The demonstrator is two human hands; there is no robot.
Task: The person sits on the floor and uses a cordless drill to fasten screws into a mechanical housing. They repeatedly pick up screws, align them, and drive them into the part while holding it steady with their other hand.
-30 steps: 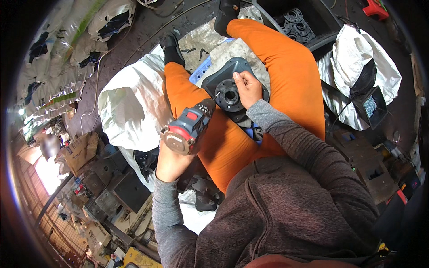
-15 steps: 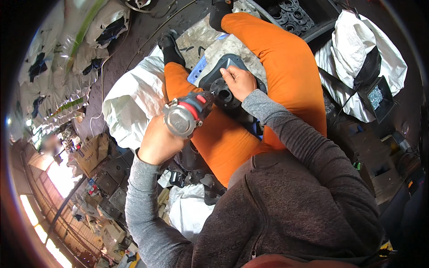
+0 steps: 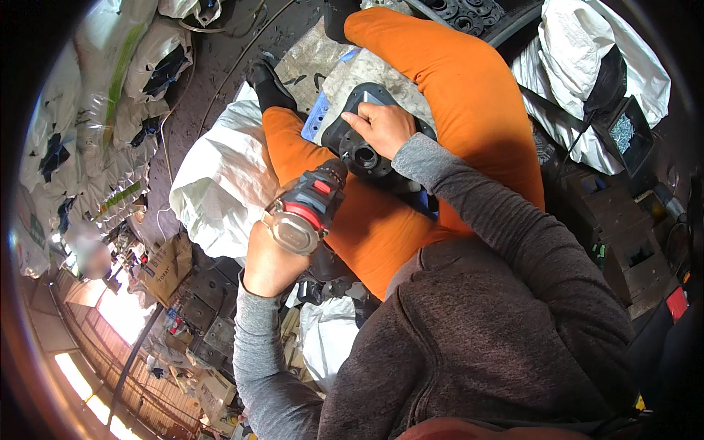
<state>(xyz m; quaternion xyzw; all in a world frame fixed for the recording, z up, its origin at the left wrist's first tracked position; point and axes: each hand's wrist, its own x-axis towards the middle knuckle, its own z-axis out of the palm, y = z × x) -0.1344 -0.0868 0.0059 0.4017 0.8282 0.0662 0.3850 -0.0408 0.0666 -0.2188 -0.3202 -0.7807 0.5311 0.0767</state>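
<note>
My left hand [image 3: 273, 258] is wrapped round a cordless drill [image 3: 314, 196] with a dark body and red parts. Its black nose points up and to the right, close beside a black flanged part [image 3: 364, 156] between my legs. That part has a wide plate with holes along its edge and a round hub with a dark central opening. Over the plate's right side lies my right hand [image 3: 385, 130], fingers curled on it and thumb stretched along the top. I cannot make out a bit or screw at the drill's tip.
A blue perforated strip [image 3: 315, 117] lies beside the part on a pale stained cloth [image 3: 352, 81]. White sacks [image 3: 220, 176] stand to the left. At right, a black bin [image 3: 629, 136] holds small shiny pieces. Several black ring-shaped parts [image 3: 466, 13] fill a crate at the top.
The drill has tilted, with its nose now higher and showing more of its upper side. My right hand keeps its hold on the black part. The whole view has shifted slightly.
</note>
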